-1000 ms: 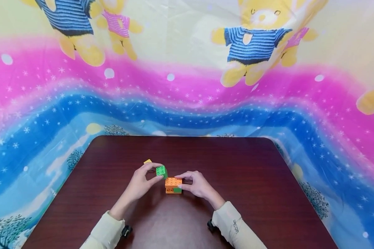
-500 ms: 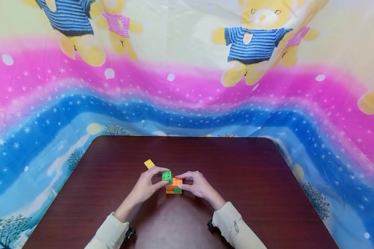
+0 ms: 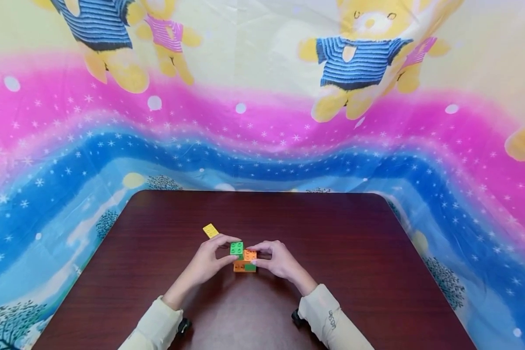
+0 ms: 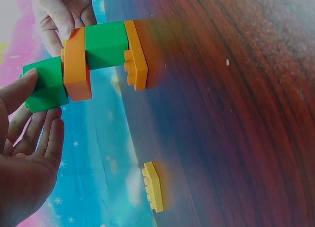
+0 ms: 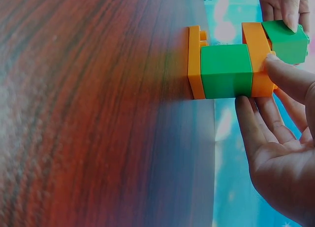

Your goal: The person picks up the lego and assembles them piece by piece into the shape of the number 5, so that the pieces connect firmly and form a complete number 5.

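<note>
A small stack of toy building blocks stands on the dark table in the head view. Its base is a thin orange plate (image 4: 140,59) with studs showing at one end. On the other end of that plate sits a green block (image 5: 226,72). Across this lies an orange brick (image 3: 250,255), overhanging toward the left. My right hand (image 3: 280,260) pinches the orange brick at its right end between thumb and fingers. With thumb and fingers my left hand (image 3: 207,257) grips a second green block (image 3: 236,248), which sits right at the studs of the orange brick's left end, slightly tilted in the left wrist view.
A yellow studded plate (image 3: 210,230) lies flat on the brown table (image 3: 323,228), just beyond my left hand. Behind the table's far edge hangs a printed cloth (image 3: 262,121) with bears and snowflakes.
My left hand has carried the green block rightward from beside the stack to over the orange brick's left end. More of the yellow plate shows. The right hand has stayed in place.
</note>
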`<move>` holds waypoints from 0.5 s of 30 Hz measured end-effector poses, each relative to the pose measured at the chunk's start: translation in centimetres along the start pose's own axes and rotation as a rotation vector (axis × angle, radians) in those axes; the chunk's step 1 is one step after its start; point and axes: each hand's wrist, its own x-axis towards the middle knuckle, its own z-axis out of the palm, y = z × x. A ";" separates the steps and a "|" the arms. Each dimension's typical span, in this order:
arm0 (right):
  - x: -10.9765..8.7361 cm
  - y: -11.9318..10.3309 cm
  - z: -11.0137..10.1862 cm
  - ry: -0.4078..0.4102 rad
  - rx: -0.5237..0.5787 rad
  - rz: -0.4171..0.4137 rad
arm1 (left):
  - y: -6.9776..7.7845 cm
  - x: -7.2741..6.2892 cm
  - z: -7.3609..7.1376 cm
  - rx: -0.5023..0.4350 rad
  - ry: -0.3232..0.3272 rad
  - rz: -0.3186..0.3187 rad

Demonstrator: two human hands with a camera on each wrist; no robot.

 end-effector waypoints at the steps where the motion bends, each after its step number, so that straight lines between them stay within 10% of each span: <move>1: 0.0 0.0 0.0 0.000 -0.001 -0.001 | 0.0 0.0 0.0 -0.002 0.000 0.001; 15: 0.1 0.1 -0.1 0.000 0.013 0.022 | -0.4 0.3 0.5 -0.045 -0.009 -0.003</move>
